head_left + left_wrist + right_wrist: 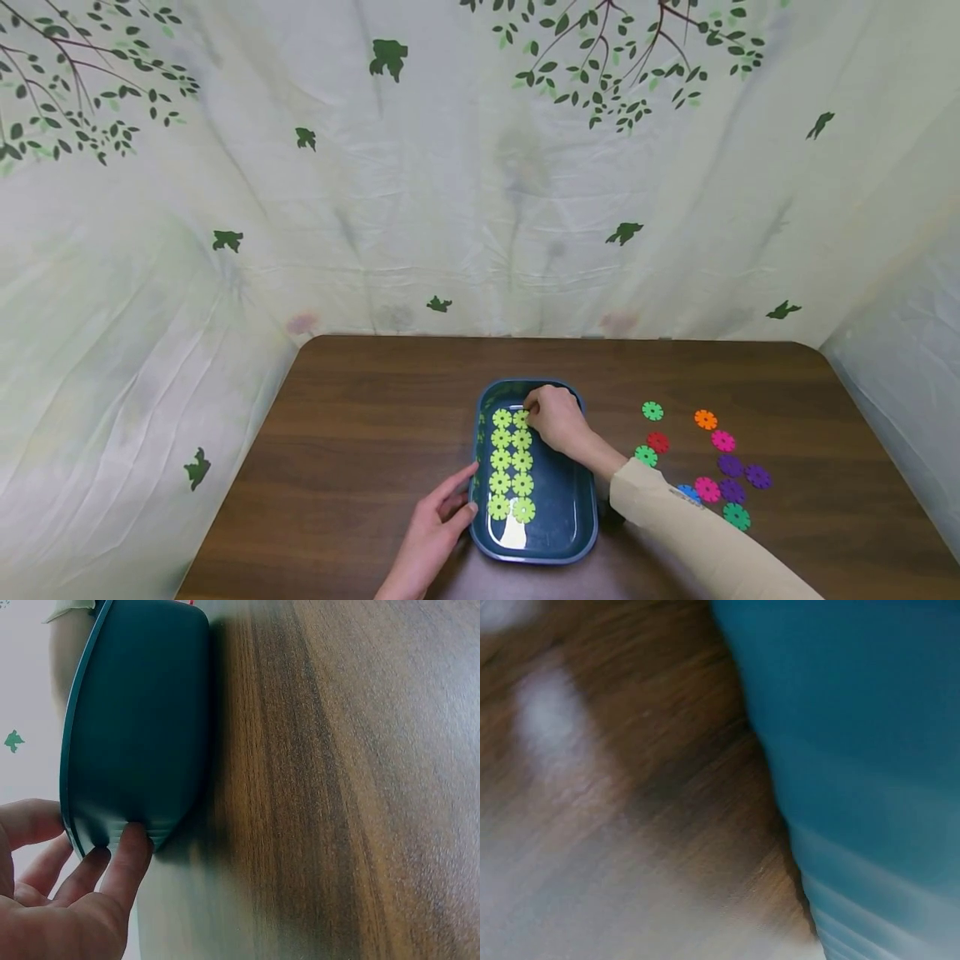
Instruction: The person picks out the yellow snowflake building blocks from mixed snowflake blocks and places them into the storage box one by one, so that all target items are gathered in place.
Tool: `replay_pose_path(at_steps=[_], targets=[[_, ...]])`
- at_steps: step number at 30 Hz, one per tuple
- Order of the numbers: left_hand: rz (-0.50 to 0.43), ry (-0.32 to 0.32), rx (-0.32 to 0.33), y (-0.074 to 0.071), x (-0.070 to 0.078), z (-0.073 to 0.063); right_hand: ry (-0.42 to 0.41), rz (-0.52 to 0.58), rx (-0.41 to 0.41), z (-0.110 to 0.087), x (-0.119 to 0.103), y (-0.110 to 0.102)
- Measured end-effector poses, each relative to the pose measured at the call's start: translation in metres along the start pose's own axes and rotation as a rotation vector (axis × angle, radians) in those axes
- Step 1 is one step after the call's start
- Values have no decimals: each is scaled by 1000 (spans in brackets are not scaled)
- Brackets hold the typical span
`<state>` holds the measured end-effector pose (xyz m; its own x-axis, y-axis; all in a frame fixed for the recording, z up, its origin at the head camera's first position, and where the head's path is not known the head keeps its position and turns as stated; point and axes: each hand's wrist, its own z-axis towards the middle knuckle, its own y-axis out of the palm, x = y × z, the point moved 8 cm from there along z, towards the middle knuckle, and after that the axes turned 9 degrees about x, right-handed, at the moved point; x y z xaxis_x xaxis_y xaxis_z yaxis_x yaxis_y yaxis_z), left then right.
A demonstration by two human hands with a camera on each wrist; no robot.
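Note:
A dark blue rectangular tray point(558, 533) rests on the table. Inside it, several yellow-green flower-shaped discs point(500, 459) lie in two lengthwise columns toward the left side. My right hand point(558, 419) reaches over the tray's right side, its curled fingertips pinching the flower-shaped disc point(521, 420) at the far end of the right column; the hand partly covers that disc. Along the tray's left wall, my left hand point(435, 525) touches the outside with spread fingertips. The left wrist view shows those fingers point(127, 859) against the wall and rim. In the right wrist view only the tray's outer wall point(870, 765) and tabletop appear.
Right of the tray, loose flower-shaped discs lie scattered on the brown wooden table point(360, 417): green point(652, 411), red point(657, 442), orange point(705, 419), pink point(723, 441), purple point(758, 476) and blue point(688, 493). My right sleeve passes over some. A leaf-printed curtain point(480, 208) hangs behind the table.

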<state>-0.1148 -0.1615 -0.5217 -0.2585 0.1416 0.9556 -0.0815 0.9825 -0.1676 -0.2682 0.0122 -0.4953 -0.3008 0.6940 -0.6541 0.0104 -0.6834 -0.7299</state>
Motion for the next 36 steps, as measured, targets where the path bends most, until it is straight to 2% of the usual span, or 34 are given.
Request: replay_pose_path(at_steps=[7, 18, 29, 36], targets=[[3, -1, -7, 1, 1, -1, 30, 42, -22, -3, -1, -6], [-22, 8, -2, 2, 2, 2, 94, 182, -23, -13, -2, -27], [-40, 15, -6, 5, 0, 5, 103, 343, 64, -47, -2, -58], [-43, 23, -2, 4, 2, 4, 144, 423, 67, -69, 0, -72]])
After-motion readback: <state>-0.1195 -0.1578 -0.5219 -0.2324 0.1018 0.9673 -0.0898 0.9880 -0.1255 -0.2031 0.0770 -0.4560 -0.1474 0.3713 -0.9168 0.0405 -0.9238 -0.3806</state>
